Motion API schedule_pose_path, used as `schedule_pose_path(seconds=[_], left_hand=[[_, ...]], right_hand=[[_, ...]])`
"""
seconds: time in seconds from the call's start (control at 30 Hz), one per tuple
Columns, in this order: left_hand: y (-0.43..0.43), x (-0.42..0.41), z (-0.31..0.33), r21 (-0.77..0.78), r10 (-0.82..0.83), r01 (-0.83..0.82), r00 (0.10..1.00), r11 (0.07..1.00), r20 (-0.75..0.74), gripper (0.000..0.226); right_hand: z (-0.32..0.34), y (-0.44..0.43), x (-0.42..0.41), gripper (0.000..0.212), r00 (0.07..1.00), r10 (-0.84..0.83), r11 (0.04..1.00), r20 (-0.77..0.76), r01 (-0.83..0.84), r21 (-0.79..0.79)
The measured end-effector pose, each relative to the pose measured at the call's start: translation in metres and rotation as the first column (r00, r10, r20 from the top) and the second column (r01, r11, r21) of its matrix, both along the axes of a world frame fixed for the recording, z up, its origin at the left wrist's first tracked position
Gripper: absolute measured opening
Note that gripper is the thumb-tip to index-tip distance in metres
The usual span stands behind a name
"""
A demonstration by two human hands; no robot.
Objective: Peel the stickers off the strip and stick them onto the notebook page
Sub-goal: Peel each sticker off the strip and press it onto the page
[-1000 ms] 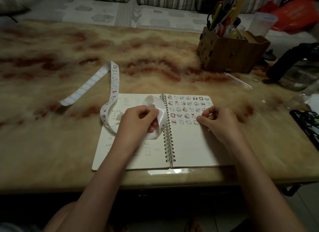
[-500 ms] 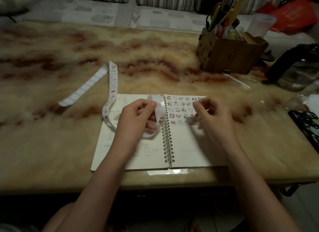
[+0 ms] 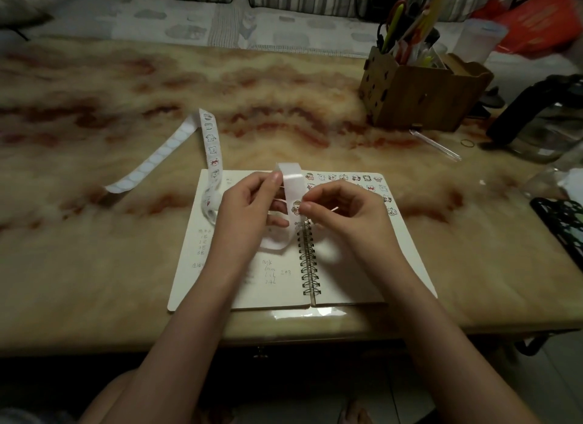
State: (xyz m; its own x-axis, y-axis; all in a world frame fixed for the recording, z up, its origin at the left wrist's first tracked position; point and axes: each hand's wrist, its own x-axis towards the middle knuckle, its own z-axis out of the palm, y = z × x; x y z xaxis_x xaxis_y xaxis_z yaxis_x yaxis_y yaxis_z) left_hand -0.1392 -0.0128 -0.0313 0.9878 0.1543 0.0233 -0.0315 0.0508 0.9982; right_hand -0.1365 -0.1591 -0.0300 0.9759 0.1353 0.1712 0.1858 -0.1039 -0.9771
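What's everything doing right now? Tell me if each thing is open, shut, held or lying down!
notebook, open, flat on the table.
sticker strip, looped, held up over the notebook.
sticker, on the strip, edge being pinched.
left grip, pinching the strip.
right grip, pinching the sticker.
pen box, upright, full of pens.

my left hand (image 3: 249, 202) bare, my right hand (image 3: 340, 210) bare too, nails cut short, thumbnails showing on both, my left forearm (image 3: 195, 313) and right forearm (image 3: 419, 313) uncovered down to the frame edge, my bare knee (image 3: 107, 398) low left, bare toes (image 3: 355, 415) bottom centre
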Motion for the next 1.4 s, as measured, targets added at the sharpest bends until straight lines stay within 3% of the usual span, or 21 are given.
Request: schedule_pose_path(seconds=[0.1, 0.27, 0.43, 1.0, 1.17, 1.4], left_hand=[[-0.001, -0.003, 0.002, 0.006, -0.05, 0.05, 0.998, 0.999, -0.041, 0.029], [-0.001, -0.007, 0.002, 0.058, -0.094, 0.096, 0.995, 0.994, -0.034, 0.012], [0.0, -0.006, 0.002, 0.069, -0.106, 0.108, 0.994, 0.992, -0.031, 0.01], [0.0, -0.004, -0.004, 0.024, -0.02, 0.023, 0.99, 0.999, -0.137, 0.011], [0.004, -0.002, -0.008, 0.139, 0.046, -0.033, 0.995, 0.99, -0.093, 0.013], [0.004, -0.002, -0.011, 0.198, 0.033, -0.013, 0.995, 0.98, -0.094, 0.013]], right_hand=[[-0.001, -0.002, 0.0, 0.01, 0.999, -0.042, 0.999, 0.004, 0.042, -0.025], [-0.001, -0.004, 0.001, 0.013, 0.997, -0.063, 0.997, 0.046, 0.065, -0.048], [-0.003, -0.004, 0.001, 0.012, 0.995, -0.063, 0.995, 0.078, 0.069, -0.072], [-0.007, -0.006, 0.001, 0.006, 0.985, -0.001, 0.953, 0.172, 0.053, -0.298], [0.006, -0.018, 0.002, 0.008, 0.998, -0.044, 0.994, -0.042, 0.04, -0.1], [0.007, -0.068, 0.016, 0.005, 0.924, -0.254, 0.957, -0.286, 0.198, -0.213]])
